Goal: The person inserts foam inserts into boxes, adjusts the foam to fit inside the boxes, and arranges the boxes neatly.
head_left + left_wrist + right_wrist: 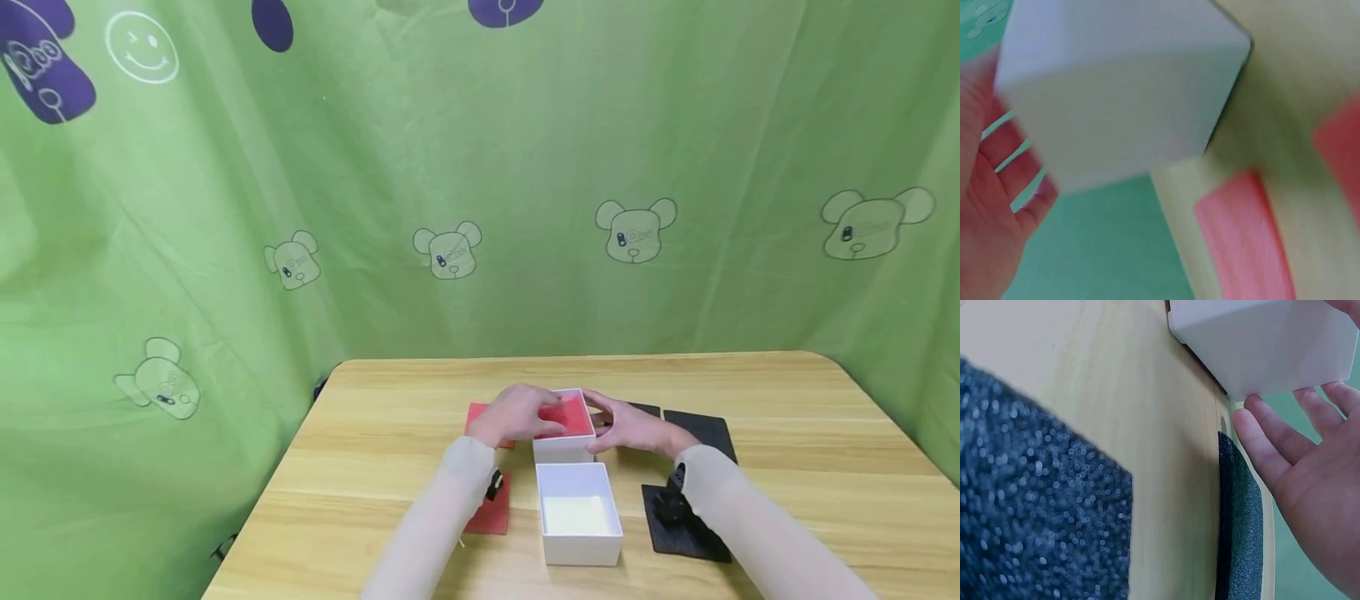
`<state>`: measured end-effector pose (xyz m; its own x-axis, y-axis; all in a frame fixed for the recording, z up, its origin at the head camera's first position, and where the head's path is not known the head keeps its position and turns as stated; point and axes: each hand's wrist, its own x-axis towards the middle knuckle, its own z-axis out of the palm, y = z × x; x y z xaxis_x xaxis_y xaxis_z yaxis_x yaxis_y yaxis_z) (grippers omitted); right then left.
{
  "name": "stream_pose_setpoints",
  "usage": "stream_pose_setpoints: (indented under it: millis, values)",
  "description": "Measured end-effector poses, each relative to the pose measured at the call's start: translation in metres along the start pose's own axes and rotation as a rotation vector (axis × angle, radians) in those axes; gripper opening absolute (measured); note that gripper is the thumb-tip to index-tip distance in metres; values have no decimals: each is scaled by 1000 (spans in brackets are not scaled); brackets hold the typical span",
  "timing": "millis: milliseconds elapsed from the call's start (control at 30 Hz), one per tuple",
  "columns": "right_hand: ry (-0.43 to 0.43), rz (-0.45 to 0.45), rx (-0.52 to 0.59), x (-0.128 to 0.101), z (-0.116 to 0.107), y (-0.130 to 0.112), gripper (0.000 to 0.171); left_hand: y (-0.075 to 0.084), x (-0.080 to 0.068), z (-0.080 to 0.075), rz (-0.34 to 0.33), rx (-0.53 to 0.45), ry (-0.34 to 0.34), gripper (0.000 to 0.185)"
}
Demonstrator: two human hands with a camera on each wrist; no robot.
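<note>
Pale sleeves (435, 517) reaching across wooden surface (337, 467); left hand (520, 412), fingers apart, reaching over red-lined white box (564, 452); right hand (636, 428), fingers spread, touching its side; second white box (582, 551) standing nearer.

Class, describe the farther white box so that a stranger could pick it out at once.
On the table, find the right hand. The white box it touches stands just beyond the nearer box. Red shows inside it; the nearer box is white inside and out.
</note>
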<state>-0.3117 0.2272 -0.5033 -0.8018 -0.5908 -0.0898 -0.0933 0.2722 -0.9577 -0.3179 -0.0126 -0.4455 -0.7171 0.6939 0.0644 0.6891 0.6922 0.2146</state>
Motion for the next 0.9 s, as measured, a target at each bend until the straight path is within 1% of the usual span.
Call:
stream_pose_setpoints:
  millis: [133,267,333,400,467,567,633,700,800,900]
  values:
    - [8,9,-6,-1,-2,0,103,-8,-11,-7,-49,-29,-3,50]
    - [3,10,-4,-1,-1,-1,102,-11,-15,-6,-51,-41,-15,52]
    - [0,5,4,-1,0,-1,102,-11,-17,-5,-55,-53,-8,51]
    - [-4,-5,8,0,1,0,101,-13,-20,-4,-66,-99,22,49]
    - [-1,-4,13,1,2,0,102,-19,-24,-4,-77,-165,60,46]
    - [7,2,6,1,2,0,103,-34,-34,-7,-75,-239,134,43]
    - [13,7,-1,1,1,-2,105,-46,-40,-8,-88,-239,150,44]
    - [17,6,-9,1,0,-3,105,-57,-46,-7,-112,-235,140,47]
    - [15,3,-7,1,0,-3,104,-71,-56,-3,-161,-205,86,52]
    - [12,6,-3,1,0,-1,104,-82,-64,2,-180,-178,36,61]
